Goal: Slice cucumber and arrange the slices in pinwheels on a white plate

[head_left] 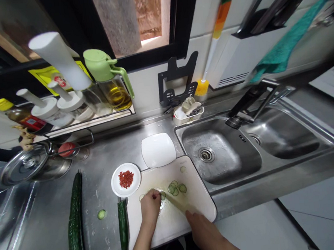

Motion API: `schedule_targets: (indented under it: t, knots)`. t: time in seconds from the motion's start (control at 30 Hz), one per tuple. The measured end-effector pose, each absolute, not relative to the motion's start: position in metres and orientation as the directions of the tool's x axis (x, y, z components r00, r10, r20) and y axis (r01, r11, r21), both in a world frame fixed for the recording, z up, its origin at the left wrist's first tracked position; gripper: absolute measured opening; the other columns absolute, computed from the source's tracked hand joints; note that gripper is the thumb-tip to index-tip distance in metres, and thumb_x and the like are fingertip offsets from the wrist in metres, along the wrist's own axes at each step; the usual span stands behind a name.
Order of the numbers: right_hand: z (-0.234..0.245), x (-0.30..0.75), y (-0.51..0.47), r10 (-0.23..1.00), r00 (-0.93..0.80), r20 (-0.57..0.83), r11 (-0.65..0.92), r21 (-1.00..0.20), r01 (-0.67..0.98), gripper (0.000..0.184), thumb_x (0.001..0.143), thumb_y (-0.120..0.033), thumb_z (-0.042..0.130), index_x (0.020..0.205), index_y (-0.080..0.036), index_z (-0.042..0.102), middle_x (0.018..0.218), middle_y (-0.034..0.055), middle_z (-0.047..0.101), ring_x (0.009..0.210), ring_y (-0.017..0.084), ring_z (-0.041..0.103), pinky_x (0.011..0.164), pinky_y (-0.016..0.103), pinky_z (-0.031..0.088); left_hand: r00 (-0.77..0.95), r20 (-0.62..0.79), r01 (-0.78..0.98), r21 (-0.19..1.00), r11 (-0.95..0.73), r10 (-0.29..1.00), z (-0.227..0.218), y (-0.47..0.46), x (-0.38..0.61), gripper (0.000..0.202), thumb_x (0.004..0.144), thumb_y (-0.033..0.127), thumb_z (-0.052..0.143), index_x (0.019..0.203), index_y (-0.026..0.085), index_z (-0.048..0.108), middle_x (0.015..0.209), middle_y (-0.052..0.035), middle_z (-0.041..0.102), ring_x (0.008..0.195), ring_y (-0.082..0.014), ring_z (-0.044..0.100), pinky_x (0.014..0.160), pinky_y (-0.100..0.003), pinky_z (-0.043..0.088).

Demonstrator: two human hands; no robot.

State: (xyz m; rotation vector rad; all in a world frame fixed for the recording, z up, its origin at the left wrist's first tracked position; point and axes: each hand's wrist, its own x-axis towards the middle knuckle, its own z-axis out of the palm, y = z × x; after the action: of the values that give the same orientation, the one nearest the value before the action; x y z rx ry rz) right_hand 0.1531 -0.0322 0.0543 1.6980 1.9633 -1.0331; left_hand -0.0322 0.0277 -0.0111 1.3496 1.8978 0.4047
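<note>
Over the white cutting board (172, 232), my left hand (151, 207) is closed with its fingertips pinched together; what they hold, if anything, is hidden. A cucumber slice (163, 196) lies right beside those fingertips. My right hand (204, 228) grips the handle of a kitchen knife (179, 203), its blade slanting across the board toward my left fingertips. Several thin cucumber slices (175, 188) overlap to the right of the blade. One lone slice (183, 169) rests near the board's far right corner. Against the board's left edge lies a cut length of cucumber (123, 227).
A round plate of small red pieces (126, 179) and a white square plate (158, 150) stand behind the board. A whole cucumber (76, 222) and a cucumber end (101, 214) lie left. The double sink (223, 151) is right. A condiment shelf (92, 121) overhangs the back left.
</note>
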Motion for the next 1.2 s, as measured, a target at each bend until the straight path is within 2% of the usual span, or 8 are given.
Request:
schedule_targets:
  t: [0.2, 0.3, 0.47, 0.6, 0.77, 0.9, 1.0, 1.2]
  knots:
    - [0.053, 0.162, -0.037, 0.710, -0.202, -0.675, -0.011, -0.296, 0.955, 0.058, 0.076, 0.002, 0.031, 0.129, -0.011, 0.052, 0.109, 0.0141, 0.064, 0.102, 0.023, 0.058, 0.088, 0.029, 0.039, -0.161, -0.386, 0.651, 0.651, 0.392, 0.908, -0.012, 0.026, -0.030, 0.017, 0.074, 0.019, 0.050, 0.072, 0.019, 0.067, 0.066, 0.0005, 0.069, 0.063, -0.0128, 0.062, 0.062, -0.020, 0.040]
    - [0.057, 0.168, -0.038, 0.673, -0.199, -0.712, -0.016, -0.283, 0.959, 0.058, 0.077, 0.004, 0.028, 0.128, -0.010, 0.052, 0.111, 0.0148, 0.064, 0.102, 0.024, 0.058, 0.087, 0.030, 0.040, -0.173, -0.392, 0.637, 0.655, 0.406, 0.904, -0.012, 0.023, -0.035, 0.018, 0.075, 0.022, 0.050, 0.073, 0.020, 0.068, 0.068, 0.0008, 0.070, 0.066, -0.0134, 0.063, 0.063, -0.021, 0.041]
    - [0.068, 0.174, -0.037, 0.633, -0.176, -0.753, -0.041, -0.260, 0.965, 0.059, 0.078, 0.004, 0.025, 0.129, -0.010, 0.051, 0.114, 0.0143, 0.062, 0.104, 0.023, 0.058, 0.086, 0.030, 0.042, -0.290, -0.367, 0.619, 0.632, 0.466, 0.884, -0.011, 0.014, -0.063, 0.021, 0.076, 0.028, 0.051, 0.082, 0.022, 0.069, 0.077, -0.0001, 0.072, 0.072, -0.0158, 0.065, 0.067, -0.022, 0.042]
    - [0.068, 0.175, -0.037, 0.626, -0.167, -0.762, -0.045, -0.249, 0.967, 0.058, 0.079, 0.003, 0.025, 0.129, -0.011, 0.050, 0.112, 0.0136, 0.063, 0.102, 0.023, 0.059, 0.083, 0.028, 0.043, -0.395, -0.355, 0.620, 0.577, 0.531, 0.847, -0.012, 0.009, -0.090, 0.020, 0.075, 0.033, 0.053, 0.081, 0.023, 0.069, 0.078, -0.0014, 0.073, 0.074, -0.0179, 0.067, 0.067, -0.023, 0.043]
    - [0.064, 0.176, -0.038, 0.625, -0.180, -0.759, -0.039, -0.261, 0.965, 0.057, 0.079, 0.002, 0.025, 0.128, -0.011, 0.050, 0.110, 0.0141, 0.064, 0.100, 0.023, 0.059, 0.081, 0.029, 0.044, -0.398, -0.341, 0.634, 0.569, 0.524, 0.852, -0.018, 0.005, -0.100, 0.020, 0.077, 0.034, 0.051, 0.083, 0.023, 0.066, 0.078, -0.0013, 0.072, 0.075, -0.0182, 0.066, 0.070, -0.024, 0.043]
    - [0.064, 0.177, -0.039, 0.638, -0.181, -0.748, -0.039, -0.267, 0.963, 0.055, 0.079, 0.002, 0.026, 0.125, -0.011, 0.053, 0.108, 0.0141, 0.065, 0.099, 0.023, 0.060, 0.081, 0.028, 0.043, -0.371, -0.244, 0.696, 0.566, 0.442, 0.896, -0.022, 0.005, -0.097, 0.022, 0.076, 0.031, 0.050, 0.089, 0.021, 0.066, 0.081, -0.0030, 0.070, 0.074, -0.0190, 0.063, 0.072, -0.028, 0.045]
    - [0.062, 0.177, -0.040, 0.647, -0.187, -0.739, -0.038, -0.276, 0.960, 0.055, 0.079, 0.002, 0.026, 0.123, -0.012, 0.054, 0.108, 0.0142, 0.065, 0.099, 0.022, 0.060, 0.081, 0.028, 0.044, -0.300, -0.133, 0.737, 0.596, 0.318, 0.945, -0.021, 0.010, -0.090, 0.024, 0.077, 0.029, 0.050, 0.092, 0.020, 0.066, 0.088, -0.0056, 0.069, 0.078, -0.0202, 0.062, 0.077, -0.031, 0.046]
    - [0.058, 0.176, -0.041, 0.652, -0.189, -0.734, -0.024, -0.269, 0.963, 0.055, 0.077, 0.003, 0.028, 0.123, -0.011, 0.055, 0.106, 0.0148, 0.065, 0.098, 0.023, 0.061, 0.080, 0.030, 0.045, 0.070, -0.105, 0.651, 0.758, 0.034, 0.992, -0.011, 0.035, -0.052, 0.024, 0.081, 0.023, 0.051, 0.099, 0.020, 0.065, 0.096, -0.0063, 0.066, 0.077, -0.0163, 0.060, 0.075, -0.030, 0.048]
